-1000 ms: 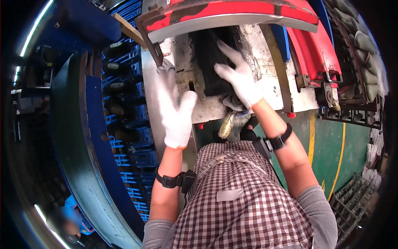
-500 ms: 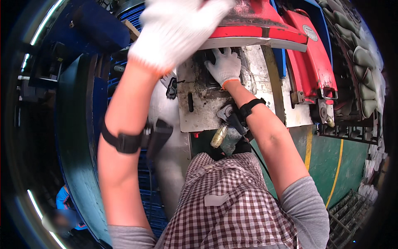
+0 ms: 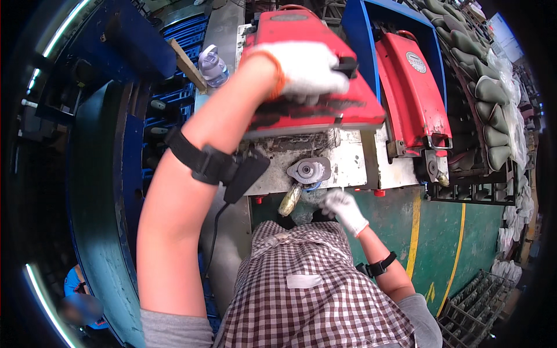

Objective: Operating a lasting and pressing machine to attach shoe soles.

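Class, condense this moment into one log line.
left hand: at black handle on red cover | right hand: near wrapped lever

The red lid [image 3: 354,95] sits lower, beneath the left grip [image 3: 307,69], now at a black handle [image 3: 346,66]; the right grip [image 3: 343,211] has withdrawn.

Glossy, scuffed red cover [image 3: 297,32], apparently painted metal
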Demonstrator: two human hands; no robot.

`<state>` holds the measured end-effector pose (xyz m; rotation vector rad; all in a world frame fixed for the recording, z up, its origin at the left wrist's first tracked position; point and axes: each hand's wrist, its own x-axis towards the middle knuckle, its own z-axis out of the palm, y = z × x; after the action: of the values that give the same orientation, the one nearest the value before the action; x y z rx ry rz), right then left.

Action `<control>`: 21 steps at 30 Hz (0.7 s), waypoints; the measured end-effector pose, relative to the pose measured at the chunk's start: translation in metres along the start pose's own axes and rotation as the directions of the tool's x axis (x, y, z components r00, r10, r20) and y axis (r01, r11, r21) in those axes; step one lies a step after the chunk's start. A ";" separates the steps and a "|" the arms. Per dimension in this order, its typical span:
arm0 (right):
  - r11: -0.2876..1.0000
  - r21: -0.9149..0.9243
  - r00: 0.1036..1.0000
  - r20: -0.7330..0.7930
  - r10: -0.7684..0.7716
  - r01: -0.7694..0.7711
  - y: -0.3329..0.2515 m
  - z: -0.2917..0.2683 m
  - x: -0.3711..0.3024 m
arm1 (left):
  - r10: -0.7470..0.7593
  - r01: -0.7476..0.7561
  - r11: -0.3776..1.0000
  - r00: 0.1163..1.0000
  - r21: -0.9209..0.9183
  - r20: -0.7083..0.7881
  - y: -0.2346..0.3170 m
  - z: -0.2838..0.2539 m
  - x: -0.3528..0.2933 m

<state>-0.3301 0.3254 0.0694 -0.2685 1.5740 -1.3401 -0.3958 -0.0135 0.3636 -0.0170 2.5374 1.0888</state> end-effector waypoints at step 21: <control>0.650 0.607 0.887 0.363 0.285 -0.457 -0.037 0.029 0.004 | 0.095 0.048 0.890 0.953 0.453 -0.287 -0.095 0.169 -0.003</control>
<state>-0.3246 0.2917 0.1017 0.3405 0.7801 -1.3893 -0.3208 0.0382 0.1924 -0.0293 3.0199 0.4971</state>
